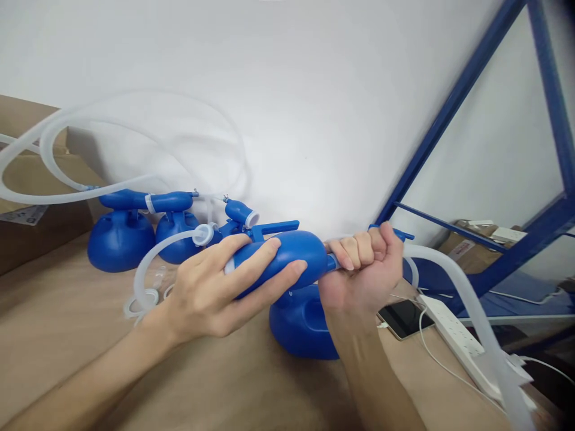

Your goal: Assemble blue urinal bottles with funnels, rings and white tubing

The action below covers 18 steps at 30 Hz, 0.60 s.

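My left hand [220, 287] is wrapped round a blue plastic urinal funnel [309, 251], bulb-shaped and lying nearly level, its narrow nozzle pointing right. Closed around a translucent white hose [333, 261] at that nozzle is my right hand [362, 269]. My fingers cover most of the joint, so how far the hose sits on the nozzle cannot be seen. From beyond my right fist a hose [467, 293] curves down to the lower right. Below the funnel stands a blue plastic bottle [300, 326], partly behind my right wrist.
At the left stand more blue bottles [120, 242] with funnels and a looped hose [49, 143]. White ring caps [142, 302] lie near my left wrist. A cardboard box [40, 227] is far left. At right are a phone [405, 318], a power strip [458, 338] and a blue metal frame [453, 108].
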### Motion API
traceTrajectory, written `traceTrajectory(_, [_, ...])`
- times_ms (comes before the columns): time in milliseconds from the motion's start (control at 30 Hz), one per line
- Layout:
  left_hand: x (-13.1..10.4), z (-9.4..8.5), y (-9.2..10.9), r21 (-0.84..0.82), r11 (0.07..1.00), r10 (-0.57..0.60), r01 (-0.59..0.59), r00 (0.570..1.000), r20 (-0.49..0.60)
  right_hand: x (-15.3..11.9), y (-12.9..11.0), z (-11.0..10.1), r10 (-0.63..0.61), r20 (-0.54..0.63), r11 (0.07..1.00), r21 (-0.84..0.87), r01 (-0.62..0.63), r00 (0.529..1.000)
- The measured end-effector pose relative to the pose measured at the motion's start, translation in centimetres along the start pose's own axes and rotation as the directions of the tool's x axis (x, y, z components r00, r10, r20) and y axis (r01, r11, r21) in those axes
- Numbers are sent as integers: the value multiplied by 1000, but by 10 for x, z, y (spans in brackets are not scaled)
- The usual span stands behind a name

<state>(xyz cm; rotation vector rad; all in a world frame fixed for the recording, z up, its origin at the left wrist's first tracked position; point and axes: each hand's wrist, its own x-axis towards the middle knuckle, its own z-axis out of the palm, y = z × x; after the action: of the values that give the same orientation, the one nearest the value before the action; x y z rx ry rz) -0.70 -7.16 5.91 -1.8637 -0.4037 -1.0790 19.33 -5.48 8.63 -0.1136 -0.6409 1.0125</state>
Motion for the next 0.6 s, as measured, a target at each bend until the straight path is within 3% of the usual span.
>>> traceTrajectory(133, [0,-8,-22,-30,1000,11,-6,987,160,6,19,-10,176,24,984,2,-176,984])
traceTrajectory(267, [-9,-9,-51,-161,969,-154,186,969,193,14,33,-16,323,100,944,-97,-314,941])
traceTrajectory(333, [-13,-9,-61,-198,938,-249,283,952,180,18,33,-19,374,192,906,-283,-314,907])
traceTrajectory(467, [-17,-10,-69,-241,896,-346,374,926,149,21,27,-26,518,352,753,-620,-221,779])
traceTrajectory(600, [-16,-11,-68,-265,895,-327,359,932,158,20,25,-29,510,383,757,-625,-190,770])
